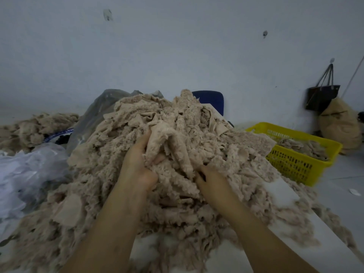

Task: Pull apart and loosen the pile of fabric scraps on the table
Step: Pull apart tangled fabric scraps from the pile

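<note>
A big heap of fluffy beige fabric scraps (197, 131) covers the white table (283, 192) in front of me. My left hand (139, 164) is dug into the middle of the heap, palm turned inward, its fingers curled round a clump of scraps. My right hand (211, 180) lies just to the right and a little lower. Its fingertips are buried in the scraps, and the fingers curl into the fabric. Loose scraps spill to the table's near edge and off its right side.
A yellow plastic basket (295, 164) with some scraps stands at the right. Clear plastic bags (29, 170) lie at the left, with another scrap pile (35, 127) behind them. A blue chair back (211, 101) shows behind the heap. A dark bag (321, 97) hangs on the wall.
</note>
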{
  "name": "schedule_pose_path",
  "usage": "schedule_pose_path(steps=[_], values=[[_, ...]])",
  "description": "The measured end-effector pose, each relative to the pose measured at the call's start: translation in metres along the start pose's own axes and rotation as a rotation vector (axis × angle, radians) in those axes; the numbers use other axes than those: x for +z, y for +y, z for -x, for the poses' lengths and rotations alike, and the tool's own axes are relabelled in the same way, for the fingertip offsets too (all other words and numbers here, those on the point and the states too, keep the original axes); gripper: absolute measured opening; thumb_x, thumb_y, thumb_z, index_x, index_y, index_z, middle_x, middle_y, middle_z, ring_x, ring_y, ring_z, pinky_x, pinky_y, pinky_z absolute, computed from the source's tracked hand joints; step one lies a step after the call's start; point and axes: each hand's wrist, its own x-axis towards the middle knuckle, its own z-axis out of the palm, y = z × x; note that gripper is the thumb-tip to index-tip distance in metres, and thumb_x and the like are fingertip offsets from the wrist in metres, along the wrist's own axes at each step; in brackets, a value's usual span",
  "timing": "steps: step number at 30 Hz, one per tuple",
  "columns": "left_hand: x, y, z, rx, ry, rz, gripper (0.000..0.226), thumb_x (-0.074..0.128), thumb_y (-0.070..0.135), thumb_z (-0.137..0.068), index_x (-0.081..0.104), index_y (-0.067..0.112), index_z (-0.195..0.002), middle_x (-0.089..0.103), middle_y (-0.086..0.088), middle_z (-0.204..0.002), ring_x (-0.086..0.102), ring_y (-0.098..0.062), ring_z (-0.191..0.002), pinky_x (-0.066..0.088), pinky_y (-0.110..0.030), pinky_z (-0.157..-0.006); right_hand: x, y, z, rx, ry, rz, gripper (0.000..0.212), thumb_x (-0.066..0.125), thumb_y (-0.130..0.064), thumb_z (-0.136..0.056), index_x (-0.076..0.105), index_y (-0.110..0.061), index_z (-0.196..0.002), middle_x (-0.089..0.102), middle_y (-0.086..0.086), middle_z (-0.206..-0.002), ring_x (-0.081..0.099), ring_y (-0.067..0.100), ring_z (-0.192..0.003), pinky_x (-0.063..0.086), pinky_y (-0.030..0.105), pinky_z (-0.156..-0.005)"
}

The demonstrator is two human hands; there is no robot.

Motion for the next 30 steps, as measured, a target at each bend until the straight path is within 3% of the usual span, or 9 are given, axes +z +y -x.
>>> schedule_pose_path(steps=[4, 6, 9, 12, 15, 18, 21, 26, 30], values=[[0.004, -0.011, 0.003, -0.062, -0.036, -0.157, 0.035, 0.047, 0.024, -0.102, 0.070, 0.009, -0.079, 0.053, 0.001, -0.048, 0.042, -0.008, -0.033, 0.032, -0.017, -0.031, -0.006, -0.018, 0.002, -0.160, 0.072, -0.252, 0.059, 0.051, -0.042, -0.087, 0.032, -0.040, -0.143, 0.035, -0.013, -0.144, 0.051, 0.006, -0.112, 0.047, 0.028, -0.090], [0.009, -0.018, 0.004, -0.134, 0.017, -0.226, 0.035, 0.052, 0.032, -0.099, 0.074, 0.007, -0.088, 0.068, -0.006, -0.062, 0.063, -0.013, -0.046, 0.044, -0.017, -0.036, -0.007, -0.032, -0.001, -0.239, -0.015, -0.265, 0.066, 0.051, -0.043, -0.083, 0.028, -0.042, -0.144, 0.043, -0.019, -0.133, 0.049, -0.010, -0.106, 0.042, 0.012, -0.084], [0.004, -0.018, 0.003, -0.155, 0.067, -0.334, 0.047, 0.058, 0.057, -0.088, 0.073, 0.013, -0.097, 0.074, -0.005, -0.073, 0.069, -0.015, -0.053, 0.049, -0.021, -0.039, -0.008, -0.028, -0.006, -0.188, -0.083, -0.190, 0.018, 0.053, -0.025, -0.095, 0.054, -0.028, -0.112, 0.052, -0.021, -0.086, 0.055, -0.001, -0.078, 0.035, 0.007, -0.053], [-0.007, -0.020, 0.008, -0.191, 0.005, -0.685, 0.065, 0.061, 0.081, -0.064, 0.076, 0.028, -0.099, 0.076, 0.003, -0.091, 0.074, -0.013, -0.079, 0.058, -0.028, -0.064, -0.014, -0.021, -0.010, -0.140, 0.036, -0.231, 0.014, 0.050, -0.025, -0.099, 0.055, -0.035, -0.092, 0.055, -0.020, -0.080, 0.054, -0.002, -0.069, 0.034, 0.013, -0.050], [-0.012, -0.026, 0.010, -0.164, -0.058, -0.912, 0.047, 0.070, 0.061, -0.074, 0.074, 0.026, -0.104, 0.076, 0.007, -0.099, 0.072, -0.009, -0.089, 0.055, -0.023, -0.073, -0.018, -0.027, -0.014, -0.188, 0.182, -0.338, 0.019, 0.048, -0.021, -0.098, 0.056, -0.038, -0.094, 0.056, -0.021, -0.092, 0.053, -0.010, -0.076, 0.038, 0.005, -0.059], [-0.008, -0.022, 0.008, -0.108, -0.100, -0.805, 0.025, 0.067, 0.035, -0.090, 0.073, 0.015, -0.103, 0.076, -0.008, -0.097, 0.073, -0.021, -0.089, 0.058, -0.035, -0.078, -0.020, -0.029, -0.014, -0.241, -0.040, -0.477, 0.034, 0.044, -0.017, -0.101, 0.049, -0.042, -0.123, 0.048, -0.039, -0.114, 0.048, -0.021, -0.103, 0.034, -0.005, -0.079], [-0.006, -0.011, 0.006, -0.022, -0.108, -0.662, 0.019, 0.060, 0.027, -0.092, 0.069, 0.013, -0.082, 0.070, -0.006, -0.072, 0.067, -0.014, -0.062, 0.053, -0.027, -0.052, -0.012, -0.027, -0.013, -0.202, -0.268, -0.470, 0.021, 0.052, -0.032, -0.099, 0.054, -0.048, -0.113, 0.058, -0.041, -0.104, 0.052, -0.022, -0.099, 0.043, 0.005, -0.078], [-0.004, -0.002, 0.003, -0.057, -0.099, -0.374, 0.027, 0.058, 0.025, -0.091, 0.074, 0.011, -0.073, 0.068, -0.006, -0.071, 0.068, -0.016, -0.060, 0.055, -0.026, -0.053, -0.005, -0.020, -0.014, -0.119, -0.188, -0.142, 0.026, 0.046, -0.034, -0.100, 0.047, -0.024, -0.076, 0.049, -0.007, -0.071, 0.045, 0.007, -0.063, 0.030, 0.015, -0.049], [-0.013, -0.001, -0.005, -0.195, -0.023, -0.044, 0.031, 0.060, 0.029, -0.089, 0.073, 0.009, -0.068, 0.071, -0.010, -0.077, 0.073, -0.027, -0.068, 0.059, -0.042, -0.060, -0.013, -0.008, -0.017, -0.038, -0.146, -0.148, 0.015, 0.040, -0.030, -0.103, 0.055, -0.029, -0.107, 0.057, -0.010, -0.089, 0.051, 0.001, -0.074, 0.036, 0.020, -0.058]])
